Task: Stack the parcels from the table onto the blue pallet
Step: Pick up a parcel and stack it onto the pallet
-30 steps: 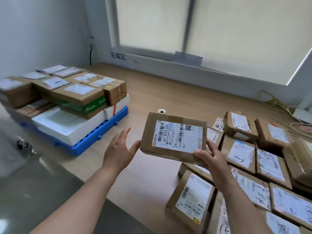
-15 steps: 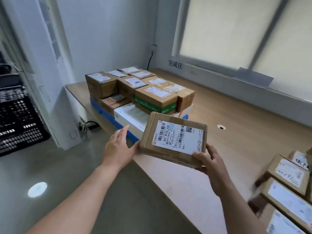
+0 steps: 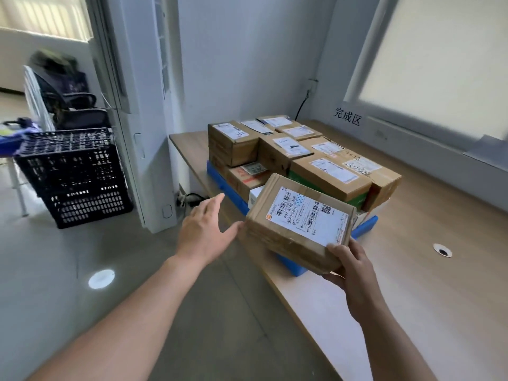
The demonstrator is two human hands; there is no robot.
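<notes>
While right hand (image 3: 354, 273) grips the parcel (image 3: 297, 224), spread left hand (image 3: 204, 232) touches it.

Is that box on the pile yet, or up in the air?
In the air. The right hand grips the box by a near corner, above the pallet, not on the pile.

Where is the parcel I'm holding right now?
The parcel is centre of the head view, gripped at its near corner by the right hand, in front of the near edge of the blue pallet.
</notes>
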